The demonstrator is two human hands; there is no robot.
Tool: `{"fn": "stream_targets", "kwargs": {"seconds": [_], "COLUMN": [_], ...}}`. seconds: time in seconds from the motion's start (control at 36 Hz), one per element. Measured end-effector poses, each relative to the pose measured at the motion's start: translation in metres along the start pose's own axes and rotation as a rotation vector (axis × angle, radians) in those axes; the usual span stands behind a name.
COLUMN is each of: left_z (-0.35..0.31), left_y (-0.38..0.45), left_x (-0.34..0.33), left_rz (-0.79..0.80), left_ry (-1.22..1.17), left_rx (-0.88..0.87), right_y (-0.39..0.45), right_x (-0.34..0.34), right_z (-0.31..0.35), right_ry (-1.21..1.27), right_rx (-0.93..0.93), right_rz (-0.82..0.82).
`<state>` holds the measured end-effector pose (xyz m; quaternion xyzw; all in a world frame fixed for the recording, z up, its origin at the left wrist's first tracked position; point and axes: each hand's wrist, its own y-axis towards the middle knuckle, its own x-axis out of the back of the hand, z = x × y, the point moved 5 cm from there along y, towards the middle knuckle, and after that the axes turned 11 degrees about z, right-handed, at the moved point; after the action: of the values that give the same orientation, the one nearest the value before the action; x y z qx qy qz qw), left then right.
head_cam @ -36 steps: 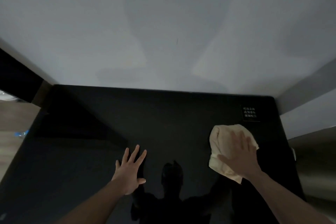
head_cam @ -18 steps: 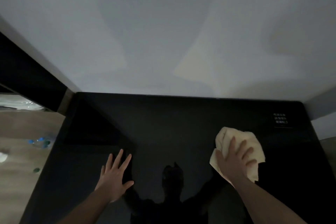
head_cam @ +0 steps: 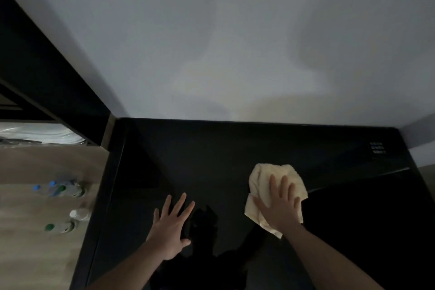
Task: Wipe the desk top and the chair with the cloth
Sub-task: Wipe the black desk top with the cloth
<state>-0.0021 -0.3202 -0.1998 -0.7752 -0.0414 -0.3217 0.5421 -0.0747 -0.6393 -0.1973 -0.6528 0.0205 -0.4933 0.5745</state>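
Cloth (head_cam: 275, 186) lower right under our flat, spread right hand (head_cam: 281, 209), our left hand (head_cam: 170, 226) splayed on desk top (head_cam: 211, 160).

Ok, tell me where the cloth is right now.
In the head view, the cloth lies on the right half of the black desk top, flat under the right hand, near the small white label.

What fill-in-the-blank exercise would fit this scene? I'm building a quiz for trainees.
1. The right hand presses the ____ flat on the desk.
2. The left hand rests on the desk with its fingers ____.
3. The bottles stand on the ____, left of the desk.
4. The cloth's colour is pale ____.

Missing words: cloth; spread; floor; yellow
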Motion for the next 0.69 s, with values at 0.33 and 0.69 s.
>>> {"fn": "stream_targets", "kwargs": {"seconds": [0.33,0.69], "left_z": [-0.006,0.003], "left_y": [0.003,0.009], "left_x": [0.004,0.005], "left_rz": [0.037,0.029], "left_ry": [0.006,0.055], "left_rx": [0.048,0.005], "right_y": [0.008,0.013], "right_x": [0.006,-0.013], "right_z": [-0.024,0.006], "right_ry": [0.018,0.088], "right_rx": [-0.022,-0.094], "right_rz": [0.023,-0.037]}}
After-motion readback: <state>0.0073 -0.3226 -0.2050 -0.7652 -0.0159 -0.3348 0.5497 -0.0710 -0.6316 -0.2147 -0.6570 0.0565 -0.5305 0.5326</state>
